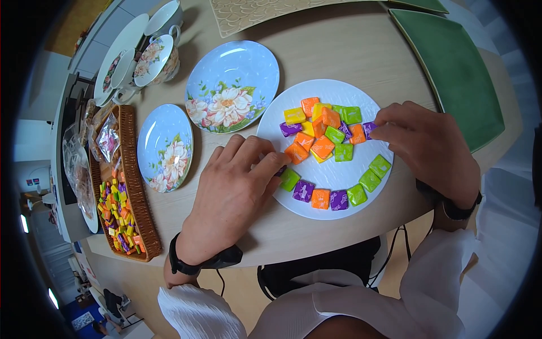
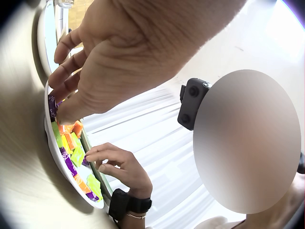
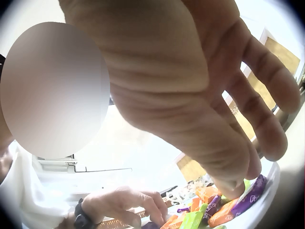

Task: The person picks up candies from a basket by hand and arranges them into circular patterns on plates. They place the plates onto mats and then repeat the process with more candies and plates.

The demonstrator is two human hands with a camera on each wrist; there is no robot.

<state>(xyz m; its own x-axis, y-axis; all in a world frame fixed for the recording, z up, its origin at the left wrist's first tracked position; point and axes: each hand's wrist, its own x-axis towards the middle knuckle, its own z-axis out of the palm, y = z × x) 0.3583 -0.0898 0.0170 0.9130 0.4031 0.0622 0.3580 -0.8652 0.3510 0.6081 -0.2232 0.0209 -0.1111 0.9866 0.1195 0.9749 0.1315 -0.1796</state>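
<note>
On a white plate (image 1: 333, 212) lies a heap of wrapped candies (image 1: 323, 147), with a curved row of green, purple and orange ones (image 1: 320, 199) along its near edge. My left hand (image 1: 228, 189) pinches a purple candy (image 2: 53, 108) at the plate's left rim, beside a green one. At the right side of the plate, my right hand (image 1: 432, 150) has thumb and fingertips on a purple candy (image 1: 369, 130), by an orange one at the heap's edge. In the right wrist view a purple candy (image 3: 250, 195) lies under those fingertips.
Two floral blue plates (image 1: 232, 85) (image 1: 165, 148) lie left of the white plate. A wicker basket (image 1: 148, 226) of candies stands far left, with cups (image 1: 155, 59) behind it. A green tray (image 1: 457, 79) is at the right and a beige patterned tray (image 1: 254, 14) at the back.
</note>
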